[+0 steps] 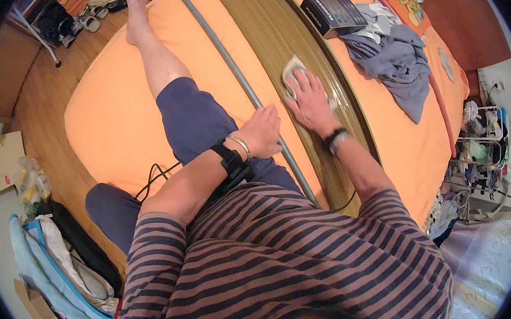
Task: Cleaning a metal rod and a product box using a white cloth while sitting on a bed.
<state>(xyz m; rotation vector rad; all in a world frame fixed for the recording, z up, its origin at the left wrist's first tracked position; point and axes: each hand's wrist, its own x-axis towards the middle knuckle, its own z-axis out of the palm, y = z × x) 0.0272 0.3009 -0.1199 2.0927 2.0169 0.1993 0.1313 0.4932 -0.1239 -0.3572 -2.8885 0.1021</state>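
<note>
My left hand (259, 133) is closed over a long grey metal pole (212, 37), which runs slantwise across the orange bed sheet (106, 106). Beside the pole lies a long brown wood-grain panel (267, 26) with a glossy surface and a dark right edge. On this panel my right hand (311, 102) presses down a whitish cloth (291, 67), its fingers lying over the cloth's near part. The cloth's far end sticks out past the fingertips. Pale shiny streaks show on the panel just right of that hand.
Right of the panel, a black box (332, 13) and a crumpled grey garment (390, 54) lie on the bed. My outstretched leg (192, 113) rests left of the pole, near a dark cable (156, 178). A wire rack (481, 144) stands at the right.
</note>
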